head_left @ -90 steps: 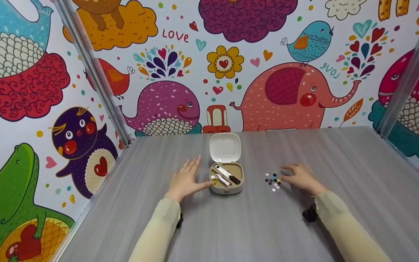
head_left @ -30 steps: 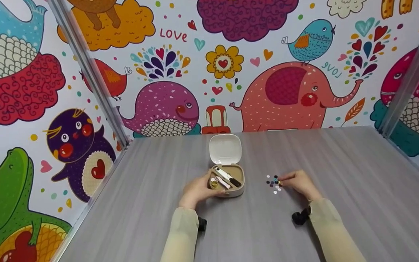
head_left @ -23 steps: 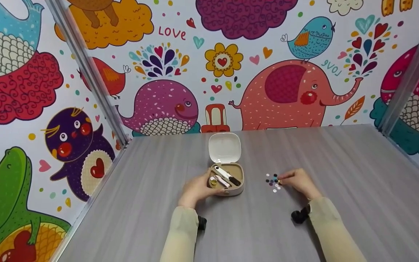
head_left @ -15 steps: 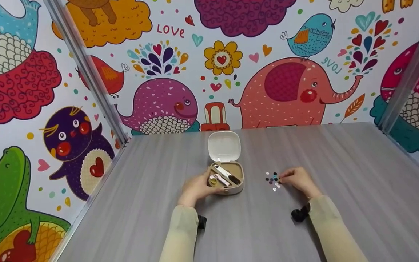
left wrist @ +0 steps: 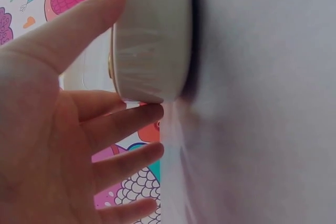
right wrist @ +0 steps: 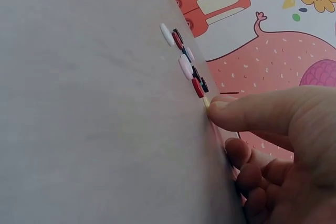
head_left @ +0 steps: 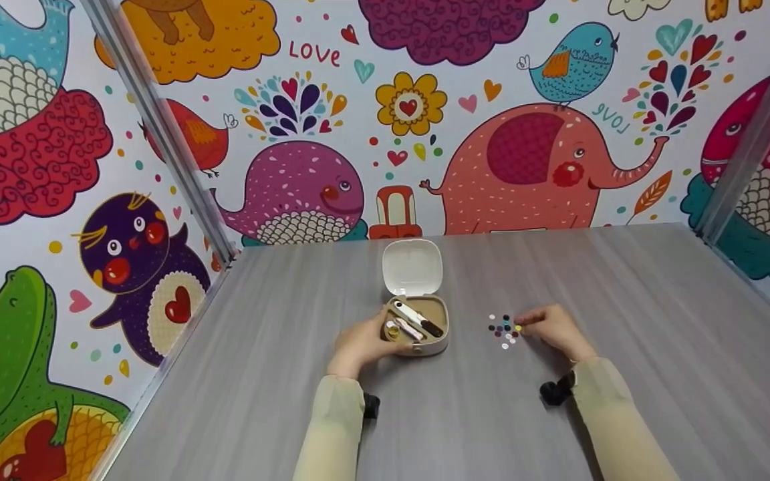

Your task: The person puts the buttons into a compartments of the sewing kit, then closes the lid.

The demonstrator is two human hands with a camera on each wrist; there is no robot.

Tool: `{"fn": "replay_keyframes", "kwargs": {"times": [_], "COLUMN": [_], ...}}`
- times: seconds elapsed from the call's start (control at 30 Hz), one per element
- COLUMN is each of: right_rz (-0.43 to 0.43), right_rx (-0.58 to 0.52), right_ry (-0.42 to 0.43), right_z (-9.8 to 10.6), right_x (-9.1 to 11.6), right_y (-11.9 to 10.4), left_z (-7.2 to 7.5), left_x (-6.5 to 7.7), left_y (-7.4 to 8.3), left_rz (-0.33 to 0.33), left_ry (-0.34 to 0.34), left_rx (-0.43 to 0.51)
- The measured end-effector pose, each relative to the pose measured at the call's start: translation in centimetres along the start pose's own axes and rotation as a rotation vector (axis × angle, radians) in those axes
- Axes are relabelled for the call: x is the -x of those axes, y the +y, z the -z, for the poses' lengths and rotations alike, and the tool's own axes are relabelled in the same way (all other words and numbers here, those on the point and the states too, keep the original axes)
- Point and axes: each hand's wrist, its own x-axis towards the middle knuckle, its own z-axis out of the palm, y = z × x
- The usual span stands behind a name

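In the head view a small cream box (head_left: 430, 348) stands on the table with its white lid (head_left: 412, 267) raised. My left hand (head_left: 360, 345) grips its front left corner, thumb along the front rim and fingertips against the side. Inside lie a white tool with a black end (head_left: 418, 319), a pinkish-white stick-like item (head_left: 406, 330) and small gold pieces (head_left: 393, 331). To the right is a loose group of button-like discs (head_left: 499, 328). My right hand (head_left: 555, 330) has its thumb tip at a yellow disc (right wrist: 206, 102); whether it pinches the disc is hidden.
The grey table (head_left: 452, 414) ends at a back wall (head_left: 478, 40) printed with cartoon animals. Metal posts (head_left: 164, 133) stand at the corners. A black wrist mount (head_left: 554, 393) sits on the right forearm.
Over three seconds my left hand has gone from spread beside the box to gripping its corner. Since half a second ago, my right fingertips have shifted slightly, showing the yellow disc.
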Motion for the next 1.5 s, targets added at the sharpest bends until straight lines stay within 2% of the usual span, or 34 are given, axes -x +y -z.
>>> {"fn": "replay_keyframes", "kwargs": {"times": [0.37,0.7,1.07,1.33,1.5], "right_rz": [0.025,-0.021,-0.018,-0.025,-0.031], "right_rx": [0.008,0.023,0.104,0.097,0.089], "right_ry": [0.013,0.029,0.021,0.028,0.041], "right_z": [-0.01,-0.13,0.20,0.26,0.37], "right_x": [-0.03,0.11,0.05,0.05,-0.10], "right_y": [0.15,-0.34,-0.30,-0.20,-0.32], "left_z": [0.00,-0.09,0.00,-0.03,0.00], "left_x": [-0.01,-0.09,-0.05,0.03,-0.06], "left_y": [-0.15,-0.47,-0.29,-0.29,-0.28], "left_rz": [-0.027,-0.065,-0.047,-0.046,-0.032], "left_ry": [0.001,0.004,0.002,-0.002,-0.005], "left_rx": [0.003,-0.021,0.011,0.031,0.011]}}
